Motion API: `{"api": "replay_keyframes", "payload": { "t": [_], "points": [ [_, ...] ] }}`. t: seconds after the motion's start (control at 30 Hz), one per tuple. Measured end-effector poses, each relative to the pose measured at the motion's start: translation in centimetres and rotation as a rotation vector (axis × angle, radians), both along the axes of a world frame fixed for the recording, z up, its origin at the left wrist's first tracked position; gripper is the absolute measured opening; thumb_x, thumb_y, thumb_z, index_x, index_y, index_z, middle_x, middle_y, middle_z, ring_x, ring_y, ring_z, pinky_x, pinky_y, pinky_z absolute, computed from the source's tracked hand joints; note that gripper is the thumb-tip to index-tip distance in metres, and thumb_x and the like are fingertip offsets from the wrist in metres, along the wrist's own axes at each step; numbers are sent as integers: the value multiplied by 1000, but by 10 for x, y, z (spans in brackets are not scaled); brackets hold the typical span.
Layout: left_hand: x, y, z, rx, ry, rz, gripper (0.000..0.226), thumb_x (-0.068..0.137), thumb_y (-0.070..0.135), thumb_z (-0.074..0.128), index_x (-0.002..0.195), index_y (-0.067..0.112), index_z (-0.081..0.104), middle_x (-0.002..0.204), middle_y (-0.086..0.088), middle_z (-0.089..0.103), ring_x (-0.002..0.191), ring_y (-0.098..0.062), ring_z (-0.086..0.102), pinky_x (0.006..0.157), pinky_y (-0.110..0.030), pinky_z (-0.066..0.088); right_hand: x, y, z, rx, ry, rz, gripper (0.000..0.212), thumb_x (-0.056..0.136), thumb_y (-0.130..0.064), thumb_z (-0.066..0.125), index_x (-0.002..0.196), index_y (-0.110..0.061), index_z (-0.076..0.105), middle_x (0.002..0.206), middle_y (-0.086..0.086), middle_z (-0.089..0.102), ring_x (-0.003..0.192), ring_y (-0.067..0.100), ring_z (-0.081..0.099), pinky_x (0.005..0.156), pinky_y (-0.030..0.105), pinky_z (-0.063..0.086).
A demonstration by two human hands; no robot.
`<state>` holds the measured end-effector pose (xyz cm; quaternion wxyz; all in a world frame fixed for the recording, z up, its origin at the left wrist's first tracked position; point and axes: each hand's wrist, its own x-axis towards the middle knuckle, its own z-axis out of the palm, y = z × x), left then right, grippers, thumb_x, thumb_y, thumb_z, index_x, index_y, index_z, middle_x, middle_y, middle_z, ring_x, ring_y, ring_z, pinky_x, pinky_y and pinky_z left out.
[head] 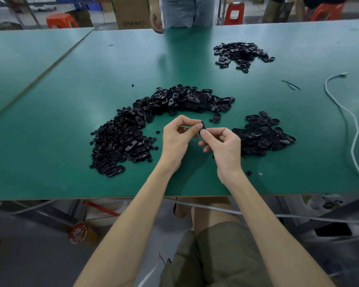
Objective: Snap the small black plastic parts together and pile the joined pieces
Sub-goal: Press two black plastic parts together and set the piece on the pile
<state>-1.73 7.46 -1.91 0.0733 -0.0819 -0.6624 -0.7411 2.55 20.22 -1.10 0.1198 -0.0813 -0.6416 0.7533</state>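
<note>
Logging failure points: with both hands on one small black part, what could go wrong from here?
1. The black part is pinched between the left hand and right hand; it may spring out when snapped and vanish into the large pile.
2. The right forearm lies close to a loose piece near the table edge and may knock it off.

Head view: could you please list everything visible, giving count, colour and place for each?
table: one, green, mid-frame
large pile: one, black, arcing centre-left
near pile: one, black, near right
far pile: one, black, far right
cable: one, white, table's right side
stools: three, red, beyond table
cardboard box: one, brown, beyond table
standing person: one, blue jeans, far edge
held part: one, black, above table centre
hands: two, bare, left hand and right hand pinching the held part
</note>
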Motion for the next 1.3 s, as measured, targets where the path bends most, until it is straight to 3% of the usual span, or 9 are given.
{"api": "replay_keyframes", "payload": {
  "t": [0.23,0.37,0.5,0.77,0.97,1.3],
  "points": [
    [1,-1,0,-24,-18,-43,5,89,10,80,89,11,75,85,-1,76,77,-16,64,73,-22,52,-1,0,-1,-16,-2,-22,15,92,-5,76,100,5,68,80,8,78,65,14,70,57,22,53],
    [2,-1,2,3,-42,-85,6,87,11,81,89,15,77,90,-19,74,83,-23,65,84,-30,54,-1,0,-1,-28,-9,-50,16,93,-4,75,101,7,67,80,12,74,63,13,69,57,21,52],
    [2,-4,4,53,-67,-109,12,85,7,82,90,16,77,98,3,77,92,-13,72,89,-24,54,-2,0,-2,-14,-5,-49,15,94,-4,74,102,6,66,82,14,72,64,11,69,58,22,52],
    [1,-6,4,35,-86,-146,33,87,7,80,118,16,72,106,2,76,94,-13,70,95,-32,57,-2,0,-2,-1,-7,-47,13,96,-4,72,104,4,65,85,12,71,66,11,68,60,22,52],
    [0,-7,4,20,-99,-151,35,86,6,81,119,13,73,104,3,75,95,-8,69,90,-24,54,-2,0,-3,8,4,-31,5,98,-3,68,100,-4,64,82,8,69,66,10,66,61,23,52],
    [-1,-9,4,11,-91,-180,34,85,4,81,117,12,75,94,10,73,88,-2,62,86,-16,49,-2,1,-4,52,40,-10,13,99,0,64,95,-11,60,80,5,67,65,11,63,62,24,52]
  ]
}}
